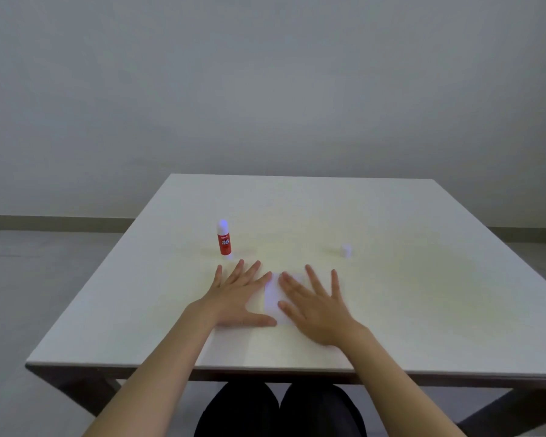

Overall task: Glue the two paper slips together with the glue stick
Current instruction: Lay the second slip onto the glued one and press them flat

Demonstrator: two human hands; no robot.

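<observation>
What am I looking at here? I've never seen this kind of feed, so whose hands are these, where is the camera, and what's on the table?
There is no machine here. A person does the job with bare hands, and the single picture comes from a wide-angle camera worn on their head, looking forward and down.

The left hand and the right hand lie flat and open on a pale table, fingers spread. Between and partly under them is white paper; the slips look laid together, but I cannot make out their separate edges or whether glue is on them.

Behind the left hand a red glue stick stands upright with its cap off. A small white piece farther right, probably its cap, stands apart on the table.

Neither hand grips anything; they only press on the paper.
</observation>
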